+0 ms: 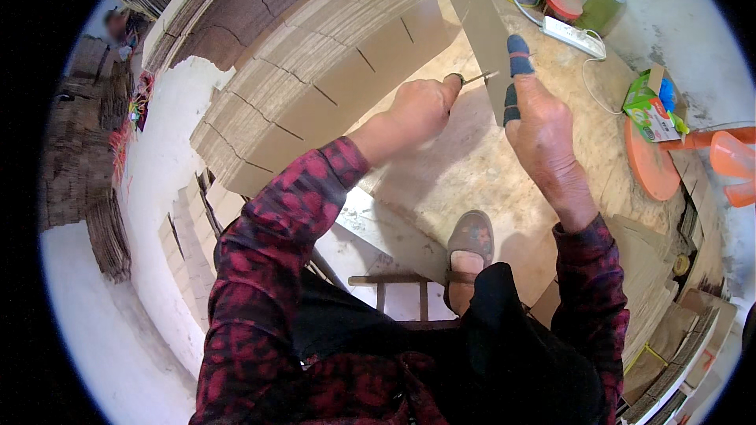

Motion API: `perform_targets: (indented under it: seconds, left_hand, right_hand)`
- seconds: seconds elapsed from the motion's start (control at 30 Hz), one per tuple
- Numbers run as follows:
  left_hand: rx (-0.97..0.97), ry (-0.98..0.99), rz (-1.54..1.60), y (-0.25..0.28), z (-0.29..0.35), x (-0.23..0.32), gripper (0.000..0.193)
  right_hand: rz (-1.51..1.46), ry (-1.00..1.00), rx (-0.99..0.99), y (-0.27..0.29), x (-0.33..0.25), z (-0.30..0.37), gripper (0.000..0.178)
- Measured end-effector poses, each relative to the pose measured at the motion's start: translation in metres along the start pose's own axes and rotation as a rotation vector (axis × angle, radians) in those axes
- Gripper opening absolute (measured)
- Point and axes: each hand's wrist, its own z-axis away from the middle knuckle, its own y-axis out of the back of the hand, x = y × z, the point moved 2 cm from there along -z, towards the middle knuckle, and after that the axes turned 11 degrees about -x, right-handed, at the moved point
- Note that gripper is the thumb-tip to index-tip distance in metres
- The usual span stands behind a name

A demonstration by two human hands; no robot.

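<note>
My left hand point(421, 106) is closed around a thin, pointed metal tool point(477, 77); its handle is mostly hidden in the fist. The tool's tip reaches the lower part of a long grey-brown cardboard strip point(471, 8), though I cannot tell whether it touches. My right hand point(543, 122) pinches the lower end of this strip between thumb and forefinger, both wrapped in dark blue coverings. The strip stands out away from me past the top of the view. Left of it, a large stack of slotted cardboard pieces point(315, 71) leans over the wooden board.
At the far right lie a white power strip point(573, 36) with a cord, a green container point(606, 4) and an open green box point(652, 109). An orange round piece point(652, 159) sits below the box. My shoe point(471, 240) rests on the wooden board point(409, 181). More cardboard piles up at left.
</note>
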Motion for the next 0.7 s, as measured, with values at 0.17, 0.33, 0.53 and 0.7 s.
perform_targets:
  seconds: [0.17,0.33,0.53,0.7]
  left_hand:
    - [-0.038,-0.006,0.019,0.005,-0.004,0.037,0.020]
    - [-0.055,-0.142,0.147,0.007,-0.002,0.064,0.020]
    - [-0.204,-0.163,0.438,-0.002,-0.007,0.028,0.034]
    - [0.393,0.163,-0.328,0.023,-0.032,-0.103,0.049]
  right_hand:
    - [0.070,-0.087,0.005,-0.009,0.020,0.020,0.080]
    - [0.148,-0.120,0.005,-0.020,0.051,0.037,0.071]
    - [0.050,-0.177,-0.148,-0.037,0.064,0.054,0.060]
    - [-0.067,-0.236,-0.017,-0.007,0.064,0.048,0.051]
